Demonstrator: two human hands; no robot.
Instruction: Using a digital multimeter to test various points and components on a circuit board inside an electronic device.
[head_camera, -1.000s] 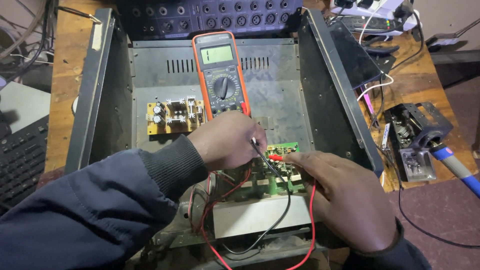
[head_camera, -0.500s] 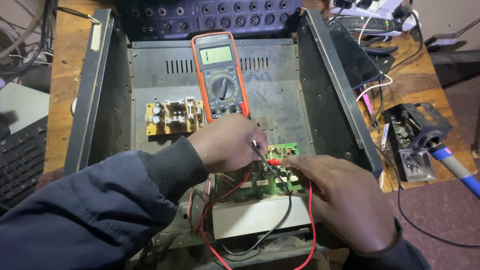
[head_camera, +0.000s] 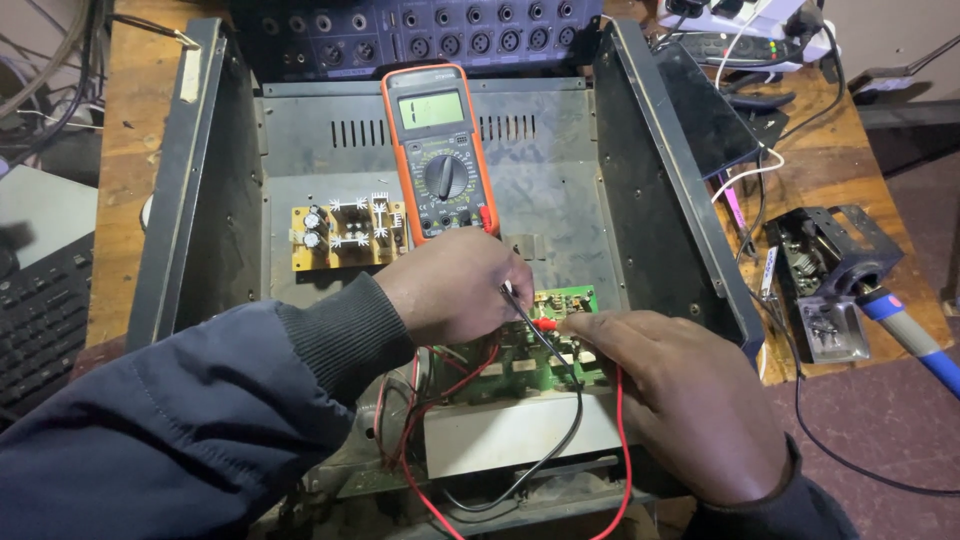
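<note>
Head view: an open metal chassis (head_camera: 200, 200) sits on a wooden table (head_camera: 120, 150), its open top facing the camera and its rear wall toward the table's far edge. The left hand (head_camera: 455, 285) is closed around a black probe (head_camera: 540, 338), whose long axis runs diagonally from the hand down toward the near right; its tip rests on the green circuit board (head_camera: 520, 365) near the chassis's front edge. The right hand (head_camera: 680, 400) pinches a red probe (head_camera: 545, 324) between its fingertips; only the short red end shows, pointing left, just beside the black probe. Most of the board is hidden under both hands, so the exact contact points cannot be made out. Red and black leads (head_camera: 600, 470) loop toward the near edge and are partly cut off by the frame. An orange multimeter (head_camera: 440, 150) lies lengthwise against the chassis's rear wall, display toward the far edge; its reading is too faint to tell. A small yellow board (head_camera: 345, 235) lies by the left wall. A soldering iron stand (head_camera: 830, 280) sits at the table's right edge. Compared with half a second earlier, both hands and probes keep the same places.
</note>
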